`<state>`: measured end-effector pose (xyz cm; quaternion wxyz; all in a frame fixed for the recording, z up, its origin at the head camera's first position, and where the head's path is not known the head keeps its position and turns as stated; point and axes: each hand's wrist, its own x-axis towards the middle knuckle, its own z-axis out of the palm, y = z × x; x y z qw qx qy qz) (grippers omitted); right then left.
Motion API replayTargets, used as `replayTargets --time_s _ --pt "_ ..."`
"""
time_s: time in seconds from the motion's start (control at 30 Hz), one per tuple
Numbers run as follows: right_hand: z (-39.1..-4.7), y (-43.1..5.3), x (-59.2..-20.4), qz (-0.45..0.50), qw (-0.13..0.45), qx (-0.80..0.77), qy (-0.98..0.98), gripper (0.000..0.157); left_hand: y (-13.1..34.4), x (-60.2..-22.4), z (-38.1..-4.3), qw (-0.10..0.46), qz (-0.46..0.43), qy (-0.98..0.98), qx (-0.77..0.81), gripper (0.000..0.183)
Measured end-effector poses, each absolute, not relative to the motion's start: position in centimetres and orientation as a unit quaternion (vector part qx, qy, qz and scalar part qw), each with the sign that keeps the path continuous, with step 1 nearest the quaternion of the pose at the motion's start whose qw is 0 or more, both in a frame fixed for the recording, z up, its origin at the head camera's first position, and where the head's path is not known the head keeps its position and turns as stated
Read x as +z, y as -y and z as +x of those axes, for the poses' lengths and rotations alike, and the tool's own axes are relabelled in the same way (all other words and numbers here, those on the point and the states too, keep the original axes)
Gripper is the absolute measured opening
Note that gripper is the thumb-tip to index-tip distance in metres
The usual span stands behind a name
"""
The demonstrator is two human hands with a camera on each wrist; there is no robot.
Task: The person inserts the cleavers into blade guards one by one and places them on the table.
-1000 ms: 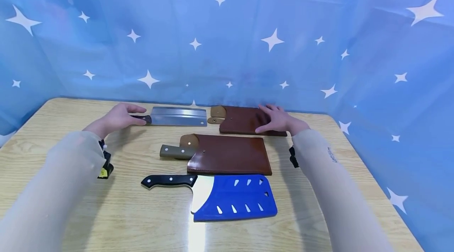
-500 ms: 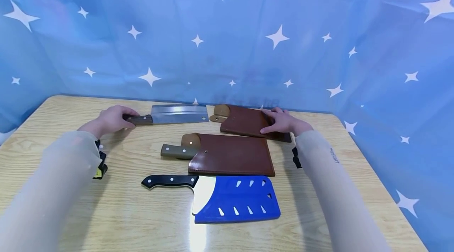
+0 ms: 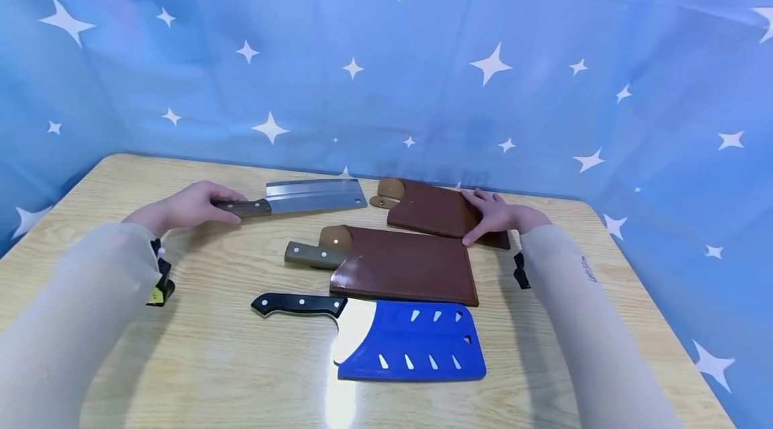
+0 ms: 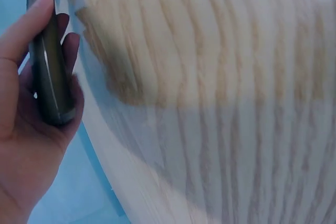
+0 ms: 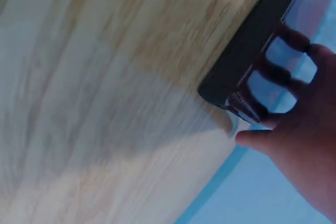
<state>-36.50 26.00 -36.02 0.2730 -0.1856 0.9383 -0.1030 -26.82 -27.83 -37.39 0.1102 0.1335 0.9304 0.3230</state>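
Note:
My left hand (image 3: 192, 205) grips the dark wooden handle of a cleaver (image 3: 317, 196) at the back of the table. Its bare blade points right, towards a brown leather cleaver sheath (image 3: 433, 209). In the left wrist view the thumb and fingers curl round the cleaver handle (image 4: 51, 77). My right hand (image 3: 498, 215) rests on the right end of that sheath, fingers spread and thumb along the near edge. The right wrist view shows fingertips on the glossy sheath (image 5: 247, 40). At the sheath's left end lie a tan flap and a snap strap; a gap separates the blade from them.
In front lies a second brown sheath (image 3: 407, 266) with a cleaver handle (image 3: 308, 254) sticking out to the left. Nearer still is a black-handled cleaver (image 3: 302, 303) in a blue slotted guard (image 3: 417, 342). A blue starry curtain (image 3: 314, 100) hangs behind the wooden table (image 3: 211, 348).
The left hand first pinches the handle's end, then holds more of it, and the cleaver now tilts with its blade tip raised. The back sheath has turned, its right end swinging nearer.

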Motion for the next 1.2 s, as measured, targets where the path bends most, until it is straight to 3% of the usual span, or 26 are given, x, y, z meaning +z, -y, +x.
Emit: replayTargets --time_s 0.2,0.43,0.8,1.2 --pt "-36.6 -26.2 -36.1 -0.195 0.277 -0.104 -0.935 0.125 27.9 -37.0 -26.5 0.137 0.104 -0.915 0.365 0.054" --pt "-35.8 -26.8 -35.8 -0.212 0.233 -0.092 -0.944 0.121 27.6 -36.0 -26.0 0.152 0.062 -0.899 0.406 0.056" --pt "-34.4 -27.9 -34.7 -0.221 0.206 -0.118 -0.946 0.111 28.4 -35.8 -24.9 0.104 0.086 -0.914 0.383 0.049" --pt "-32.4 -27.3 -33.6 -0.242 0.218 -0.115 -0.938 0.109 28.1 -33.0 -24.8 0.116 0.081 -0.917 0.374 0.055"
